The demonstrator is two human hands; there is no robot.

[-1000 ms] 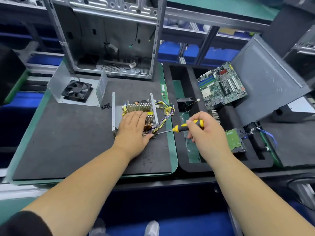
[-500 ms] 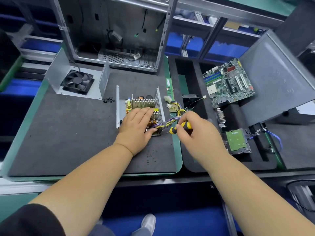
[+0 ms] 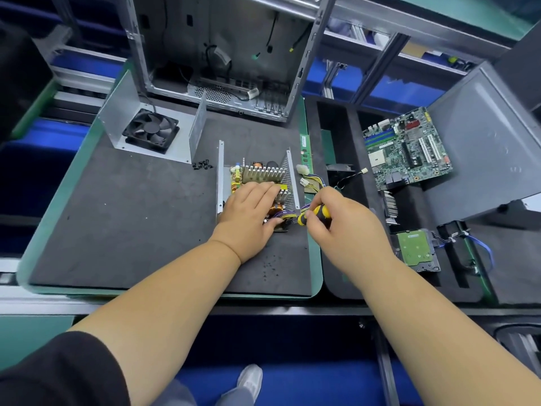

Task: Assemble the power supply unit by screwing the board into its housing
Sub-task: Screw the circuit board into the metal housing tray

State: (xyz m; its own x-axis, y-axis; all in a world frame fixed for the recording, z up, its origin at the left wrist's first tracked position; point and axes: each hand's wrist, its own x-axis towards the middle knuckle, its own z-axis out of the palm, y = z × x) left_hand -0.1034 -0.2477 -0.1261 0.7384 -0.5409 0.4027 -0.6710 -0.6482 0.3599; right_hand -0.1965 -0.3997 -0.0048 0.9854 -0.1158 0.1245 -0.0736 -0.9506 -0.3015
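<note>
- The surface (image 3: 123, 230) is a dark foam mat with a green rim, set on a bench; blue shelving lies behind.
- At far left of the mat a fan (image 3: 150, 129) sits in a bent metal cover.
- Loose black screws (image 3: 202, 164) lie just beside it.
- An open computer case (image 3: 228, 54) stands at the rear.
- The left hand (image 3: 248, 215), its grip flat and relaxed, presses the board (image 3: 257, 177) down inside its housing (image 3: 220, 177) at mid-mat.
- The right hand (image 3: 345, 224) has its grip curled round a yellow-black screwdriver (image 3: 314, 215) by the housing's right wall.
- A motherboard (image 3: 407, 148) and a drive (image 3: 417, 249) lie in the black foam tray (image 3: 336, 127) to the right.
</note>
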